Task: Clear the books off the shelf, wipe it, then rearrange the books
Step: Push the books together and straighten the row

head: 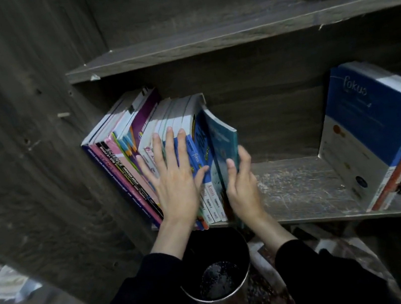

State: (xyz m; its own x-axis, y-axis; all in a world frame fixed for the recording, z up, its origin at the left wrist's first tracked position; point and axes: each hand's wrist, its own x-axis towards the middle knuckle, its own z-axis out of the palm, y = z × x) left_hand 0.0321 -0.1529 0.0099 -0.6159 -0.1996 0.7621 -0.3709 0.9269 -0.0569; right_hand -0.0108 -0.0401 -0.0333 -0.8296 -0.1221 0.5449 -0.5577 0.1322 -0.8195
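Several spines (212, 203) hidden under left hand (175, 185); right hand (242, 187) grips teal book (225, 134).

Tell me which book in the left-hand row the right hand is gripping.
The teal book at the row's right end: the right hand pinches it, and it alone leans away from its neighbours.

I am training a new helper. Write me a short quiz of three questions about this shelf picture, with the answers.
1. True or false: the left hand lies flat against the spines of the leaning books.
2. What does the right hand grip? A) the teal book B) a cloth C) a pen
3. What stands on the floor below the shelf, between the two arms?

Key: 1 true; 2 A; 3 a bucket.
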